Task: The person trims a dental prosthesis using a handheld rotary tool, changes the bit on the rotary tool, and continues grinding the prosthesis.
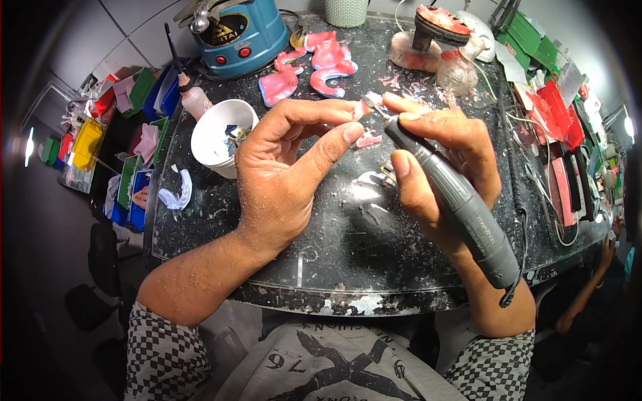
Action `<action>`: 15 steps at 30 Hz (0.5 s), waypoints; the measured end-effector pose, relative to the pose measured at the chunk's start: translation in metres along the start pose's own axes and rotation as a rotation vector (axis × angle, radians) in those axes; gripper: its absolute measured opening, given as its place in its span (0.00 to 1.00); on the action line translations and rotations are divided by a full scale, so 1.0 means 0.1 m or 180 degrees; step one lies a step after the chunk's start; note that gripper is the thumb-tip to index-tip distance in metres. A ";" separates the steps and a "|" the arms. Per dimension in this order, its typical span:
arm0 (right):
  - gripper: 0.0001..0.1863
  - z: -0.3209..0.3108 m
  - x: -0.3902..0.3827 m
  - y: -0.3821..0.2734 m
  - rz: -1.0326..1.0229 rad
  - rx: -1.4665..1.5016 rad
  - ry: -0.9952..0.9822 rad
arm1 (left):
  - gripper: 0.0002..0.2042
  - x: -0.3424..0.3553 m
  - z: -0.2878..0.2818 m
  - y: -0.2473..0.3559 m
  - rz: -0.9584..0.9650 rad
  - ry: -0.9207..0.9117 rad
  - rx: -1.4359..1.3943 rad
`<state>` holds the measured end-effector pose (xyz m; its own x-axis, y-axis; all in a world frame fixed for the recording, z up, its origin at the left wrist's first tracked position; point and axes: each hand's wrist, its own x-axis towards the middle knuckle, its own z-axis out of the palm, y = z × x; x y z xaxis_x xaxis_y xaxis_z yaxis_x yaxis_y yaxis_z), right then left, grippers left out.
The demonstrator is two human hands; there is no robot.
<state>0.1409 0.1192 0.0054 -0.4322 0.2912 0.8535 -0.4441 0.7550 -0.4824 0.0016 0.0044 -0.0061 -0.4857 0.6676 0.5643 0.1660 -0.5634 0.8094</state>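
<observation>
My left hand (277, 170) pinches a small pink piece (362, 111), which looks like denture acrylic, between thumb and fingertips. Wrapped round a black rotary handpiece (465, 210) is my right hand (468, 144), with its fingers near the tool's tip. A pale, rounded bit (372, 99) at that tip meets or nearly meets the pink piece; contact cannot be made out. Both hands are raised over the black worktable (341, 257). Beyond them lie several pink denture-like plates (332, 77) with bluish edges. Pale dust covers my left forearm.
A white tub (221, 130) with scraps stands left, beside a dental arch model (177, 192) and a pinkish bottle (195, 100). Behind sits a teal motor unit (244, 37). At back right are a dish of pink shavings (443, 20) and a clouded jar (457, 72). The handpiece cord (521, 247) hangs right.
</observation>
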 end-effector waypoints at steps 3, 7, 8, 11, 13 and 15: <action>0.18 0.00 0.00 -0.02 0.0033 -0.0025 0.0017 | 0.07 0.00 0.00 0.01 -0.0001 -0.0010 0.0001; 0.15 -0.06 -0.01 -0.02 0.0088 -0.0320 -0.0266 | 0.08 0.00 0.02 0.03 -0.0070 0.0010 -0.0104; 0.15 -0.07 0.00 -0.03 0.0085 -0.0321 -0.0266 | 0.08 0.00 0.01 0.02 -0.0067 0.0009 -0.0105; 0.15 -0.09 0.02 -0.03 -0.0139 -0.0422 -0.0448 | 0.08 0.00 0.00 0.00 0.0014 0.0009 0.0033; 0.15 -0.10 0.03 -0.03 -0.0135 -0.0410 -0.0496 | 0.08 0.00 -0.01 0.00 0.0013 0.0009 0.0074; 0.15 -0.09 0.02 0.00 -0.0124 -0.0390 -0.0415 | 0.08 0.00 0.00 0.00 -0.0028 0.0003 0.0044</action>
<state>0.1477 0.1250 0.0087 -0.5181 0.1876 0.8345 -0.3671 0.8324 -0.4150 0.0015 0.0046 -0.0062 -0.4880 0.6720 0.5570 0.1736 -0.5507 0.8164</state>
